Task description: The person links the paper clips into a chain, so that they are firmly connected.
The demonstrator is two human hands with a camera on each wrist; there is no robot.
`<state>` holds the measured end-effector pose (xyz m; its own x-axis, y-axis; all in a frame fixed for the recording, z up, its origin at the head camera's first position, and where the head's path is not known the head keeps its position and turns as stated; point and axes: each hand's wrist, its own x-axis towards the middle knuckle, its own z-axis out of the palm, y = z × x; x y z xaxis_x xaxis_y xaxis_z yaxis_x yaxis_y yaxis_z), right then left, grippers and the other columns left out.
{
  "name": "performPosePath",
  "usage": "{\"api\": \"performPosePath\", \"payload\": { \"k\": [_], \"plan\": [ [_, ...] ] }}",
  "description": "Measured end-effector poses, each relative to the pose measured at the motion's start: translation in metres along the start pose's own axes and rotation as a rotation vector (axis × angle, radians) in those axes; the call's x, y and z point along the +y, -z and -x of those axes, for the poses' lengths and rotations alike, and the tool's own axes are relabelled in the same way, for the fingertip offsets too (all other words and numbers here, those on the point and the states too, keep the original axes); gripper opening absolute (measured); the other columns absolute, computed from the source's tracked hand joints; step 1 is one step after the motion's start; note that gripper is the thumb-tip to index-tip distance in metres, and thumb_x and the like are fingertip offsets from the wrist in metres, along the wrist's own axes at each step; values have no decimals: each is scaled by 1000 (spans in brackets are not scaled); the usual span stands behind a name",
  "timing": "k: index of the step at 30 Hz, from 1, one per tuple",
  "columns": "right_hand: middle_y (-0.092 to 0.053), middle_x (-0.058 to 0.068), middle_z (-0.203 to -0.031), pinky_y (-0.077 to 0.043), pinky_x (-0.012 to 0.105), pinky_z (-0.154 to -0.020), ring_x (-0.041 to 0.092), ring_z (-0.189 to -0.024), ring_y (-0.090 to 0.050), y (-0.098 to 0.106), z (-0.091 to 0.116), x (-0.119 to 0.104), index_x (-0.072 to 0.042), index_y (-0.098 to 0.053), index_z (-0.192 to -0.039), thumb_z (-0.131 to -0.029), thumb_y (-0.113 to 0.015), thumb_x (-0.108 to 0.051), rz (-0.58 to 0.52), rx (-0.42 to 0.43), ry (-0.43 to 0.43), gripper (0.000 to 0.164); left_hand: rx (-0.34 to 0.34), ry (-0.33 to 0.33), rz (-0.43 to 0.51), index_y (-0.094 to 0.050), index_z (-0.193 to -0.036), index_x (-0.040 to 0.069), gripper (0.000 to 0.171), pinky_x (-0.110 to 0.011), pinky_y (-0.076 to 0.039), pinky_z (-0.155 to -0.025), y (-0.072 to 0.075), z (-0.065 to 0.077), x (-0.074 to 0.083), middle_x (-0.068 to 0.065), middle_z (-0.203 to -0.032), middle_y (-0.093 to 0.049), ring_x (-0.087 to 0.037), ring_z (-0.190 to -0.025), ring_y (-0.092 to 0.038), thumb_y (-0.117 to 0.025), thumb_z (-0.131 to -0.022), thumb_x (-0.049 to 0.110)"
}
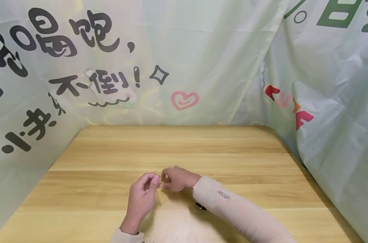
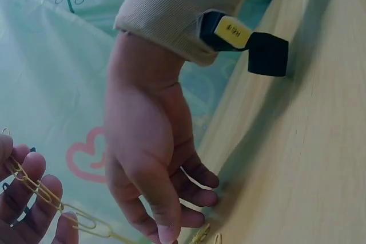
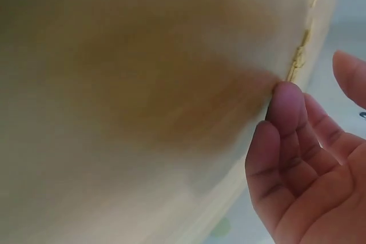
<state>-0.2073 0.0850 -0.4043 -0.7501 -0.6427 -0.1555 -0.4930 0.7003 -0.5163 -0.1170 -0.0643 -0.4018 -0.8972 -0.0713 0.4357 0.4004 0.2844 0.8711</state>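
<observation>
A chain of linked gold paper clips (image 1: 163,193) runs between the two hands, low over the table. My left hand (image 1: 142,193) pinches it between thumb and fingers. In the left wrist view, several clips (image 2: 43,190) lie across the left fingers (image 2: 48,190) at lower left. My right hand (image 1: 178,179) reaches in from the right, its bent fingertips at the chain. The right wrist view shows the chain (image 3: 300,55) meeting a fingertip of that hand (image 3: 314,181). Part of the chain hangs below the hands. The exact contact of the right thumb is hard to see.
A light wooden table (image 1: 232,152) spreads beneath the hands. Pale green printed cloth (image 1: 217,60) hangs behind it and at both sides. A black device with a yellow label (image 2: 231,31) sits at the right sleeve cuff (image 2: 166,15).
</observation>
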Motion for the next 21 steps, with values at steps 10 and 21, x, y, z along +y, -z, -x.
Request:
{"api": "performPosePath", "payload": {
  "k": [10, 21],
  "plan": [
    [-59, -5, -76, -46, 20, -59, 8, -65, -53, 1, -15, -9, -11, -60, -85, -86, -73, -21, 170, 16, -53, 17, 51, -50, -6, -66, -86, 4, 10, -25, -50, -57, 0, -3, -4, -7, -74, -64, -15, -63, -61, -60, -95, 4],
    [-55, -9, -64, -42, 18, -53, 5, -57, -48, 4, -3, 1, -14, -63, -71, -85, -68, -6, 214, 11, -70, 17, 62, -61, -17, -67, -86, 9, 11, -23, -50, -58, -2, 2, -10, 2, -73, -63, -14, -62, -61, -62, -93, 2]
  ]
}}
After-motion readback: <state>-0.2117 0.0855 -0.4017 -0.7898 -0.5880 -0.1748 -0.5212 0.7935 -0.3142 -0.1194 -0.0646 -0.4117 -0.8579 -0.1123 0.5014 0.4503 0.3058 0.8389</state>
